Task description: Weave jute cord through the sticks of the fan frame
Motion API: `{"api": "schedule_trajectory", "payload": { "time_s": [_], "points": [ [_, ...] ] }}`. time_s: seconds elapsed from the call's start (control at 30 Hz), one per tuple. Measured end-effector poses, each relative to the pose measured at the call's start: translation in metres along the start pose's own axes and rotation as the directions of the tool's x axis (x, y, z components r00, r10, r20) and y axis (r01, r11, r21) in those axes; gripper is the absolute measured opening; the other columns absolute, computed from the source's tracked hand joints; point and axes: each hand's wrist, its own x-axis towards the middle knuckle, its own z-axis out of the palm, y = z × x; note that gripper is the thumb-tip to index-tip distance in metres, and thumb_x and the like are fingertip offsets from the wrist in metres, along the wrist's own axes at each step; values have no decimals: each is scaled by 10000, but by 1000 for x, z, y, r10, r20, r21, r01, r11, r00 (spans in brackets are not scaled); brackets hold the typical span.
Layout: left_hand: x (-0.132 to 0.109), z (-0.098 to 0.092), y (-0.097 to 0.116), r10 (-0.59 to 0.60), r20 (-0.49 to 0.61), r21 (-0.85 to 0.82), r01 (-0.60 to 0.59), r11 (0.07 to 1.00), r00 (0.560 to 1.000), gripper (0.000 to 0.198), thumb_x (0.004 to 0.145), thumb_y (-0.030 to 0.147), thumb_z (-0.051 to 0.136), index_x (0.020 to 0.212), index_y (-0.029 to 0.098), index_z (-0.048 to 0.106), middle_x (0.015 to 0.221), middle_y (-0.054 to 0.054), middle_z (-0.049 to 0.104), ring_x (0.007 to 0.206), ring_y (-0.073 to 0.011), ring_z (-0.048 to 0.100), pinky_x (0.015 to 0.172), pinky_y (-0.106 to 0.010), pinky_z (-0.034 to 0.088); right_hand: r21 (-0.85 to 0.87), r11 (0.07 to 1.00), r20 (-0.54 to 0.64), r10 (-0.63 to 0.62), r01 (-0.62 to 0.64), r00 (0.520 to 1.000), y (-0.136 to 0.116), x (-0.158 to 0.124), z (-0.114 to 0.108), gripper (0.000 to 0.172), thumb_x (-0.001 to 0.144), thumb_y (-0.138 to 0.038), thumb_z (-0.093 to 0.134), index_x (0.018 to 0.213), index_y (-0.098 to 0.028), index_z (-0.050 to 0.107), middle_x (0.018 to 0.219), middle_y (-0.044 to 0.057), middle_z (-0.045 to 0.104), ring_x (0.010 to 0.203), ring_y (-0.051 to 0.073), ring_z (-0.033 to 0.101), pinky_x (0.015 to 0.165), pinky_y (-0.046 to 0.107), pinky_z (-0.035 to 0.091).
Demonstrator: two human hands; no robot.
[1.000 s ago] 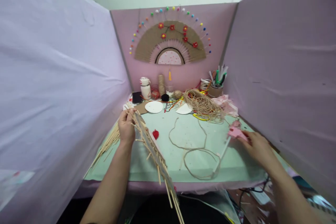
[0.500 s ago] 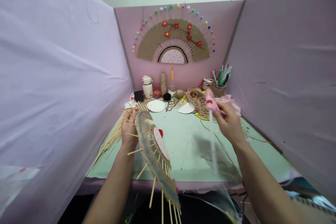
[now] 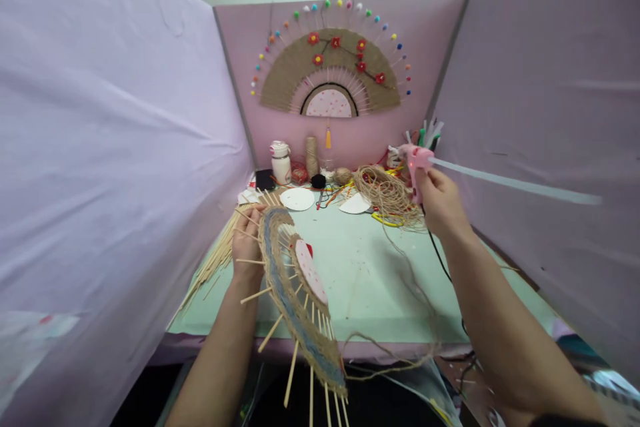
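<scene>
My left hand (image 3: pixel 246 237) grips the upper end of a half-round fan (image 3: pixel 293 307) made of thin wooden sticks woven with brown twine and a blue-grey band. The fan stands tilted on edge, its stick ends pointing left and down, with a pink dotted half-disc (image 3: pixel 311 271) at its core. In my right hand (image 3: pixel 443 203) is a pink hot glue gun (image 3: pixel 417 163), raised above the right side of the table. A long clear glue stick (image 3: pixel 520 185) juts from its back toward the right. Loose twine (image 3: pixel 385 368) trails from the fan's lower end.
A finished fan (image 3: pixel 290 70) with red flowers hangs on the pink back panel. Along the back stand a white bottle (image 3: pixel 281 163), a twine spool (image 3: pixel 312 157) and a coil of twine (image 3: pixel 383 190). Wooden sticks (image 3: pixel 213 267) lie at left. Purple side walls (image 3: pixel 540 113) enclose the table.
My right hand has lifted the glue gun and turned it, so the glue stick swings from pointing down to pointing right. The fan in my left hand has barely moved.
</scene>
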Motion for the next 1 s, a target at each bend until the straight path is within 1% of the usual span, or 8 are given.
{"api": "schedule_trajectory", "payload": {
  "time_s": [0.1,0.2,0.3,0.47,0.63,0.8,0.9,1.0],
  "points": [
    [-1,2,1,0,31,-21,0,1000,1000,255,761,379,675,915,180,635,878,-21,670,745,-110,619,708,-230,472,329,912,225,176,-245,958,-4,-38,23,340,809,-501,573,906,-180,629,921,96,655,638,141,518,572,299,432],
    [-3,4,2,6,43,-46,-4,999,999,269,759,381,679,922,170,644,887,-28,684,774,-125,630,739,-246,473,387,866,440,128,-316,889,-15,-76,48,355,817,-516,578,911,-183,658,897,67,660,613,117,523,563,273,436],
    [-4,6,1,-1,62,-52,4,999,998,274,760,382,685,936,173,656,879,-27,696,751,-122,632,727,-243,471,417,829,548,99,-373,831,-23,-103,72,358,856,-510,546,925,-181,668,869,50,654,594,100,530,560,253,427],
    [-2,6,-5,69,135,-103,-55,993,988,267,751,360,706,970,208,689,1075,-45,688,869,-141,639,779,-245,469,531,712,573,98,-459,814,-24,-125,99,346,875,-488,533,937,-175,667,873,57,655,650,115,553,581,245,447],
    [2,5,-18,45,239,-125,-15,992,970,378,757,333,707,1121,241,666,1141,-51,674,905,-150,632,810,-255,480,593,623,559,137,-510,818,-20,-138,105,361,864,-491,549,976,-169,668,912,74,659,704,134,557,596,250,464],
    [4,5,-23,56,256,-156,-16,988,965,387,738,274,728,1120,267,670,1135,-26,662,864,-125,622,782,-239,488,532,719,531,127,-446,838,-20,-148,98,378,900,-486,495,1002,-162,662,879,65,648,681,122,540,636,254,456],
    [4,7,-19,118,304,-173,-68,983,945,387,735,243,733,1116,260,670,1078,-30,659,866,-125,612,763,-226,487,441,822,515,97,-360,852,-27,-150,91,409,912,-506,458,952,-153,660,754,40,614,638,118,516,598,241,425],
    [2,10,-13,199,355,-209,-130,969,913,451,797,243,679,1233,308,583,1037,-27,642,831,-108,592,725,-210,481,359,893,493,66,-272,868,-35,-149,84,443,916,-532,425,929,-151,650,680,23,570,605,119,492,552,235,386]
  ]
}}
